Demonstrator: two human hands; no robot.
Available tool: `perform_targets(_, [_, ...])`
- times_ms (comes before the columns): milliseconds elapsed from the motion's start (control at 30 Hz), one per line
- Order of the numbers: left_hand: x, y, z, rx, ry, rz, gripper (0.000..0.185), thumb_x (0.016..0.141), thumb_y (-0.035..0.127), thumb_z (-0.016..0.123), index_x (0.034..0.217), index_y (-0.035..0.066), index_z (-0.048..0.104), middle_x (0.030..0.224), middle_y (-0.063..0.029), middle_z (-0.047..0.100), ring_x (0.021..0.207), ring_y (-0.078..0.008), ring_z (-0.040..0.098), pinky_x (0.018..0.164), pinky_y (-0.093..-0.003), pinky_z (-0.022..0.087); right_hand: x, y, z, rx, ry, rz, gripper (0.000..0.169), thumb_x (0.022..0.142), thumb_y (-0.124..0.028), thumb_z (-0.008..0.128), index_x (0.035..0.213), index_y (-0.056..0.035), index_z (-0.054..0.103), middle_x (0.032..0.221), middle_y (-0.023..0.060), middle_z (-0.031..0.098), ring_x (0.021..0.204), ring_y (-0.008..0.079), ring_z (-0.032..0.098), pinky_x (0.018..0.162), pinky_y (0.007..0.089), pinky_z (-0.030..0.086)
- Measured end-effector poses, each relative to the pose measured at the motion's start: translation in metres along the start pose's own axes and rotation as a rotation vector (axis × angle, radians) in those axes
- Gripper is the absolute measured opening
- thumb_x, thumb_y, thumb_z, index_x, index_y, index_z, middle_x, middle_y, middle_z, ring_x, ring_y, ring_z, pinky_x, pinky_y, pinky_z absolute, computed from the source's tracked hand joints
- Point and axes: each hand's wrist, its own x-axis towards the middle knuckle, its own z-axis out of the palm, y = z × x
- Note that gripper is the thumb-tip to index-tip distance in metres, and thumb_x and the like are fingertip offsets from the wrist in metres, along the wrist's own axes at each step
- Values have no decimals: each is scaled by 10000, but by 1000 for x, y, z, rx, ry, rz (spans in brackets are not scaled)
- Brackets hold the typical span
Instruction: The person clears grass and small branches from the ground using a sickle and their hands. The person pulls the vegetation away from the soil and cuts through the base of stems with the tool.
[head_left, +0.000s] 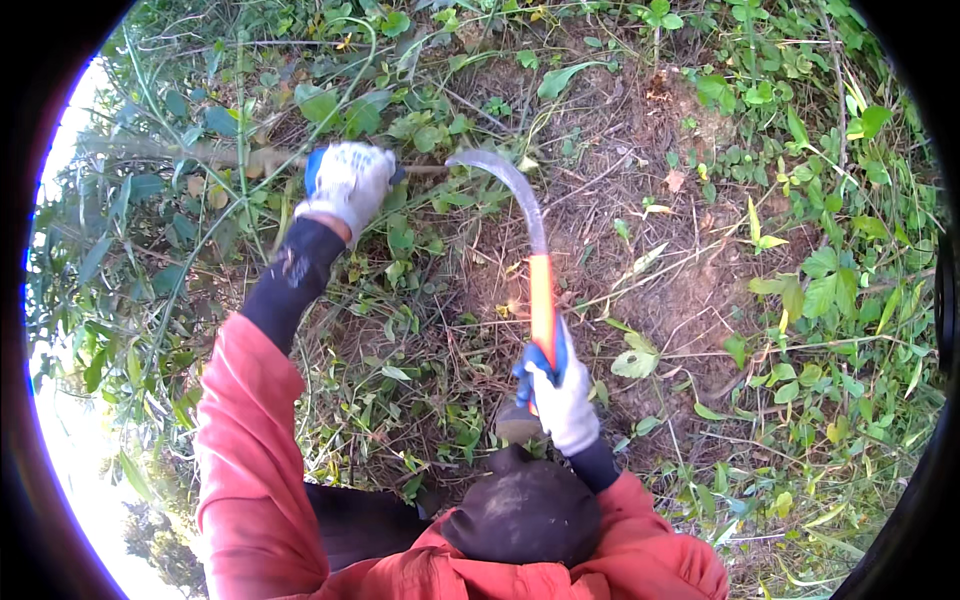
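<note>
My left hand (351, 184), in a white work glove with blue coating, is closed around a thin woody stem (426, 170). To the left of the fist the stem runs on into a blur; its short right end stops close to a sickle tip. My right hand (564, 397), gloved alike, grips the orange handle (541, 300) of that sickle. The curved metal blade (514, 180) arcs up and to the left from the handle. Whether its tip touches the stem I cannot tell.
Leafy vines and weeds (202, 225) crowd the left side. Bare soil with dry twigs (675, 315) lies to the right of the sickle, bordered by green plants (832, 277). My dark-clad knee (525, 510) and a shoe tip (517, 424) are below the right hand.
</note>
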Motion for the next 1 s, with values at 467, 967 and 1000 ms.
perform_targets(467, [-71,52,61,-265,231,-307,52,823,180,528,792,139,539,673,-74,595,619,-268,614,545,-402,475,74,-4,34,161,-85,246,368,905,-135,553,1260,-117,459,644,32,559,418,91,477,370,254,431])
perform_targets(967, [-161,84,111,-340,-133,-576,127,829,258,540,827,134,568,662,-67,586,626,-276,604,523,-414,454,-56,28,-62,-292,-119,187,632,852,58,492,1418,-91,253,847,25,570,649,96,549,571,272,504])
perform_targets(1000, [-184,97,119,-410,-26,-605,141,813,258,554,880,137,585,673,-74,596,639,-287,609,556,-421,463,-53,8,-62,-255,-79,231,618,853,55,486,1409,-86,257,789,26,555,590,93,533,524,262,495])
